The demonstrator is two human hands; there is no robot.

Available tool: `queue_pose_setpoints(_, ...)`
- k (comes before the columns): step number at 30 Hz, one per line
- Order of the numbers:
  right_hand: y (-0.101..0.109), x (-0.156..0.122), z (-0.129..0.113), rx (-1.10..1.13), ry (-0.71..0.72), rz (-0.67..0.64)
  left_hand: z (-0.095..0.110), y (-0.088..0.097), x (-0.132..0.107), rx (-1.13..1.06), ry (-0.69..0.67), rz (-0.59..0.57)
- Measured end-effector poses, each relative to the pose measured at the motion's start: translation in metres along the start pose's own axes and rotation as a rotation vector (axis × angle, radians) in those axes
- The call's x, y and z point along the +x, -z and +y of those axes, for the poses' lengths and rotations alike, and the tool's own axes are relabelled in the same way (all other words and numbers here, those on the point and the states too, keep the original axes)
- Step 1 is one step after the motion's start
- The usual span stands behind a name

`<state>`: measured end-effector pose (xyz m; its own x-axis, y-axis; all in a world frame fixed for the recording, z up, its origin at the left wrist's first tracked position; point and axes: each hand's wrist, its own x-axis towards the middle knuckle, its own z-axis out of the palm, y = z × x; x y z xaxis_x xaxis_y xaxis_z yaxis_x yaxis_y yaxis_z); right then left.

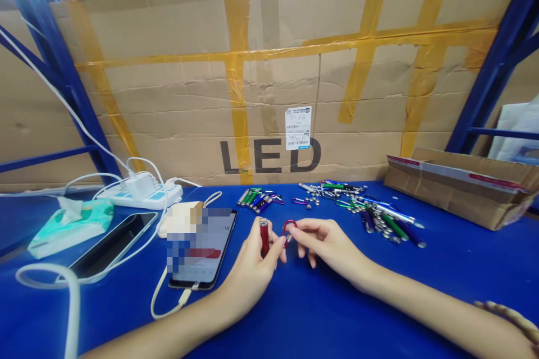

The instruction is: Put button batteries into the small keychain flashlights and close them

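Observation:
My left hand (252, 261) is closed around a small red keychain flashlight (264, 237), held upright just above the blue table (320, 303). My right hand (324, 241) pinches a red carabiner clip (288, 228) right beside the flashlight's top. Both hands are near the middle of the table, almost touching. Behind them lies a small group of finished flashlights (257, 198) in green, blue and purple.
A larger pile of flashlights and clips (370, 210) lies at the right rear, beside an open cardboard box (458, 185). Two phones (204, 255) (112, 244) on cables, a tissue pack (69, 224) and a power strip (141, 190) sit left. A taped cardboard wall (269, 78) marked LED stands behind.

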<state>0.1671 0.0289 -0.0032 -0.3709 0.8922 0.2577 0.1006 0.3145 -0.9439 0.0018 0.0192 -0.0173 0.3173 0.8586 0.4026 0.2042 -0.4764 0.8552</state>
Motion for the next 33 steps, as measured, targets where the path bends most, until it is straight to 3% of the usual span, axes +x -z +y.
queue_pose_setpoints(6, 0.005, -0.001, 0.002, -0.025, 0.038, 0.139, -0.002, 0.002, -0.001, 0.035, 0.049, 0.079)
queue_pose_setpoints(15, -0.001, -0.005, 0.004, -0.028, -0.084, -0.084, 0.008, 0.001, -0.002, -0.081, 0.086, 0.04)
queue_pose_setpoints(18, -0.001, -0.005, 0.007, -0.187, 0.037, -0.068, 0.005, 0.001, -0.001, -0.101, 0.1, 0.014)
queue_pose_setpoints(23, 0.002, -0.005, 0.011, -0.582, 0.488, -0.014, 0.001, 0.0, 0.0, -0.061, 0.086, -0.089)
queue_pose_setpoints(25, 0.003, -0.005, 0.012, -0.653, 0.585, -0.023, 0.003, 0.0, -0.001, -0.061, 0.079, -0.102)
queue_pose_setpoints(30, 0.007, -0.004, 0.012, -0.704, 0.582, -0.123, 0.006, 0.0, -0.002, -0.093, 0.078, -0.087)
queue_pose_setpoints(33, 0.01, -0.004, 0.011, -0.735, 0.581, -0.163, 0.001, 0.0, -0.001, -0.069, 0.096, -0.018)
